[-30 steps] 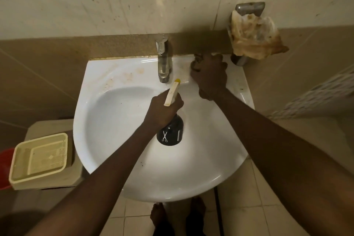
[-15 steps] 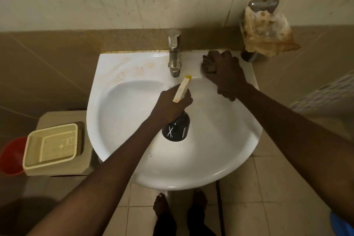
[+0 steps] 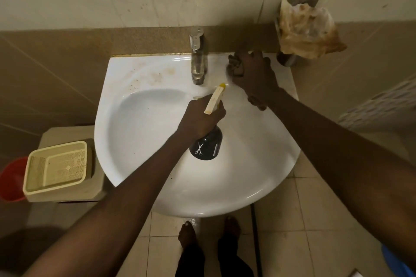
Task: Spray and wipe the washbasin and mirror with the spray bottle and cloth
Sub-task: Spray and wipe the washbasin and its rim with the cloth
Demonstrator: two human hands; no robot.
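1. The right hand [image 3: 252, 74] has its fingers [image 3: 238, 69] clenched round a dark bunched cloth [image 3: 233, 67], pressing it onto the flat back ledge of the washbasin [image 3: 157, 132], just right of the tap [image 3: 197, 60].
2. Over the last second that hand has kept to the same patch of ledge beside the tap. The cloth peeks out on the tap side of the fingers, as it did before. The change in framing looks like the head camera shifting, not the hand travelling.
3. The left hand [image 3: 200, 117] is unchanged as well: its fingers grasp the neck of the spray bottle [image 3: 206, 147], whose dark body hangs below them over the bowl. The pale nozzle juts out above the fingers, aimed toward the ledge the cloth is working. Whether the trigger is being squeezed cannot be told.
4. Brownish stains [image 3: 155, 76] lie on the ledge on the far side of the tap from the cloth fingers, well apart from them, and look untouched.
5. My reading: the wipe is still local scrubbing at the right rear corner. The stained left ledge and the bowl seem still to be done, and no mirror is in view, so much of the task remains.
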